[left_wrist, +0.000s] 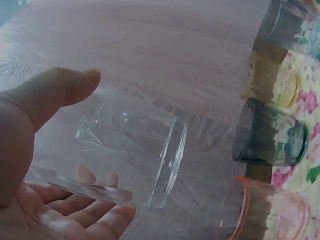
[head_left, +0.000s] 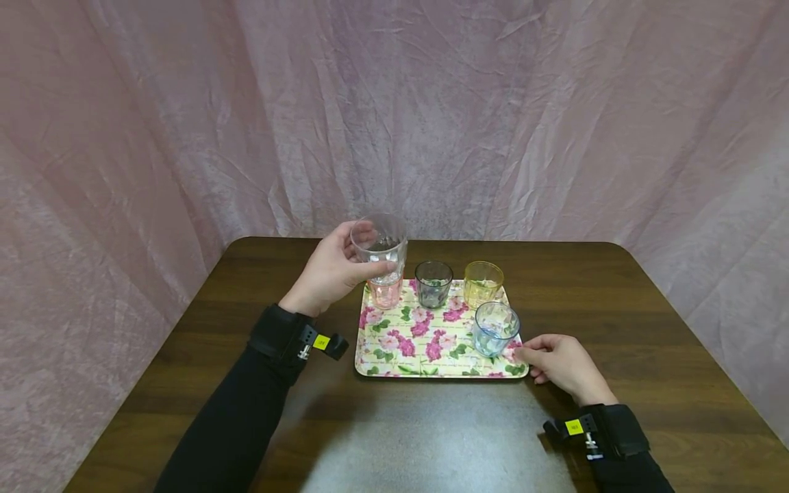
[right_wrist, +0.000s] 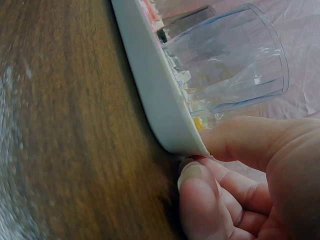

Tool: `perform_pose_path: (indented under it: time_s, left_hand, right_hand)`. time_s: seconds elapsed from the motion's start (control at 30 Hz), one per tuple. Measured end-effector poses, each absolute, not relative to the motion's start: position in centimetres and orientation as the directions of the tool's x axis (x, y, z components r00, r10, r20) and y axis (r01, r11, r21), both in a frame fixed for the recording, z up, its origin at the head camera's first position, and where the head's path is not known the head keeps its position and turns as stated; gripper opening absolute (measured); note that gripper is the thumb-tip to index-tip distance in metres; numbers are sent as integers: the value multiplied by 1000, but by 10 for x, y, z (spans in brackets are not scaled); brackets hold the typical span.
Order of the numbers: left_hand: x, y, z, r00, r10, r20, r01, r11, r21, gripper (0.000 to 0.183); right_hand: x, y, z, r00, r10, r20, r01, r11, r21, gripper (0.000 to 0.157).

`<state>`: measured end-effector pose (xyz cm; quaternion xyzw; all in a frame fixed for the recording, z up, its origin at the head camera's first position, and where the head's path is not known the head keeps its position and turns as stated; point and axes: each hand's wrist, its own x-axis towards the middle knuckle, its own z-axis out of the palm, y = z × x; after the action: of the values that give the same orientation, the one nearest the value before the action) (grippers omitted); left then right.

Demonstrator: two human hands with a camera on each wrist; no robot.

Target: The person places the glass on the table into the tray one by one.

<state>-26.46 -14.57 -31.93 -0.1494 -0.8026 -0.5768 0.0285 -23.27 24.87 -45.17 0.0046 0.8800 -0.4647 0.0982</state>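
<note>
My left hand [head_left: 329, 272] grips a clear glass [head_left: 390, 241], thumb on one side and fingers on the other. That glass is up in the air, overlapping a pink glass [head_left: 386, 297] in the head view; the left wrist view shows the two apart. The pink glass stands at the back left of a flower-patterned tray [head_left: 385, 325]. My right hand [head_left: 564, 363] pinches the tray's front right corner between thumb and fingers. Closest to this hand on the tray is a blue-tinted glass [head_left: 495, 332].
A dark grey glass [head_left: 433, 291] and a yellow glass [head_left: 483, 291] stand along the tray's back edge. Under the tray is a brown wooden table [head_left: 246, 301]. Behind it hangs a pinkish curtain [head_left: 431, 123].
</note>
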Motion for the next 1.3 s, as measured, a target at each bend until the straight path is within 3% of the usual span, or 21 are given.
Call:
perform_pose_path:
  time_s: [1.3]
  left_hand:
    - [-257, -88, -386, -913, 376, 157, 260, 241, 935, 72]
  right_hand:
    - [-233, 248, -451, -978, -85, -190, 109, 566, -817, 25]
